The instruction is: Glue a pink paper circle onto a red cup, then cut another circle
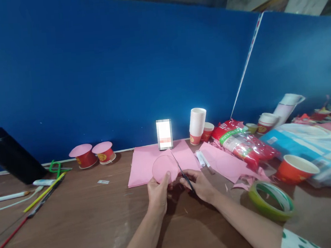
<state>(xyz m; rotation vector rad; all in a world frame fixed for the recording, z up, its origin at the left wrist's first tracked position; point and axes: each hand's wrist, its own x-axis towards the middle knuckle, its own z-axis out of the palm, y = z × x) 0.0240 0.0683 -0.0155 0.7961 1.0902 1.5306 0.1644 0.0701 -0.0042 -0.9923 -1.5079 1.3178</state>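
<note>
My left hand point(158, 194) pinches a round piece of pink paper point(163, 168), thumb on top and fingers beneath. My right hand point(201, 185) is closed round a thin dark pair of scissors point(187, 178), whose blade points up along the disc's right edge. Whether the blades are apart is too small to tell. Behind my hands lies a stack of pink paper sheets point(138, 165). Another pink sheet point(222, 159), with torn scraps by it, is to the right. Two red paper cups topped with pink discs, a left one point(83, 159) and a right one point(105, 155), stand at the back left.
A bright pixelated upright object point(164, 133) stands behind the paper. Stacked white cups point(198, 123), a red plastic packet point(242, 142), a red bowl point(295, 169) and a green tape roll point(271, 203) crowd the right. A black cylinder point(13, 156) and pens lie left; a blue partition point(120, 66) rises behind.
</note>
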